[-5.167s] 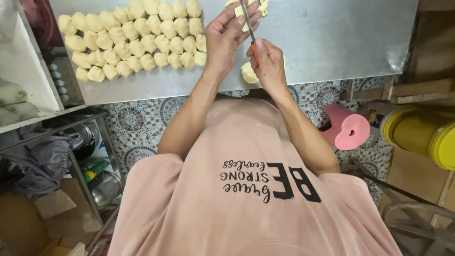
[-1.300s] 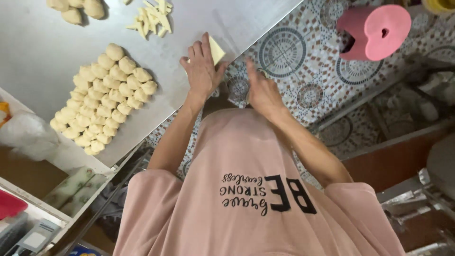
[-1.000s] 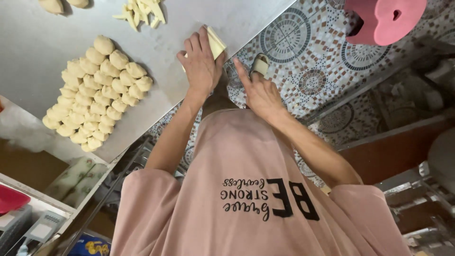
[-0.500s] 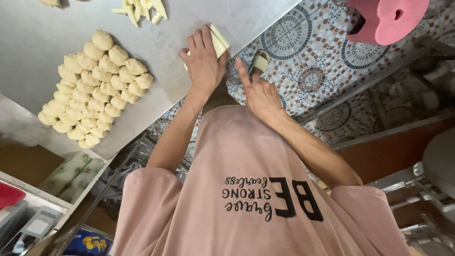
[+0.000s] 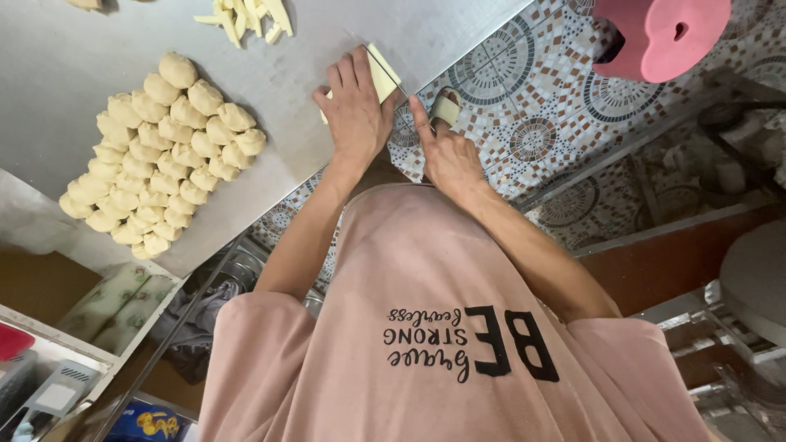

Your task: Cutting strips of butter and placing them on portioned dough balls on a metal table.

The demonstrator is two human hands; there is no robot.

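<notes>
Pale yellow block is pressed flat under the spread left hand at the steel surface edge; right hand, index extended, is pointed beside it, dough balls heaped nearby.

Pink short-sleeved T-shirt, black lettering printed across the chest, bare forearms
</notes>
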